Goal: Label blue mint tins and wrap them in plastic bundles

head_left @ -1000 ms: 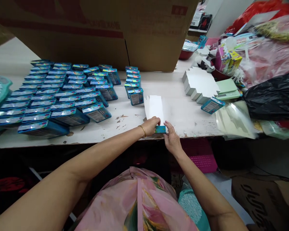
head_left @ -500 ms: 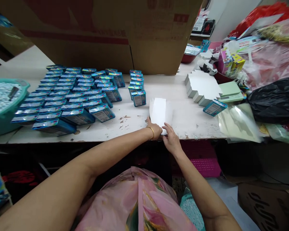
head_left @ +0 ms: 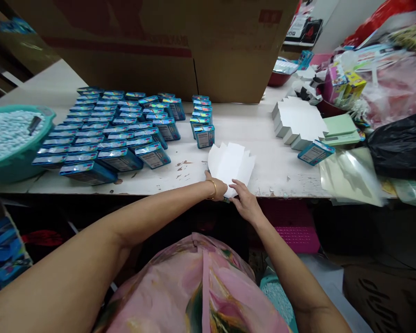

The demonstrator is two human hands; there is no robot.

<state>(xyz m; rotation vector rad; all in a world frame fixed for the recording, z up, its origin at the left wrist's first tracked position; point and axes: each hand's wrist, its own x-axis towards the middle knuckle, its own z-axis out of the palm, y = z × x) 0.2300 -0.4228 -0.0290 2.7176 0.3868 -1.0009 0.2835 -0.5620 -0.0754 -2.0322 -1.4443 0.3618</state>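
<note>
the white card [head_left: 233,162] lies at the table's [head_left: 270,178] near edge, long axis leading away from the fingers. left hand [head_left: 217,188] curls over its near-left end; right hand [head_left: 247,202], part-spread, is equally near; whether either pinches cannot be told.

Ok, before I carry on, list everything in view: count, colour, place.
Table: 1, white, centre
Opened card: 1, white, near edge
Standing boxes: dozens, blue, left of card
Short box row: 1, blue, beyond card
Lone box: 1, blue, right
Card stack: 1, white, right
Large carton: 1, brown, back
Basin: 1, teal, far left
Black bag: 1, black, far right
Clear sheets: uncountable, pale, right
Perforated item: 1, magenta, below table
Remaining clutter: uncountable, mixed, mostly right
Garment: 1, pink floral, bottom centre
Bracelet: 1, gold, left wrist
Left hand: 1, bare, at card's near end
Right hand: 1, bare, same end
</note>
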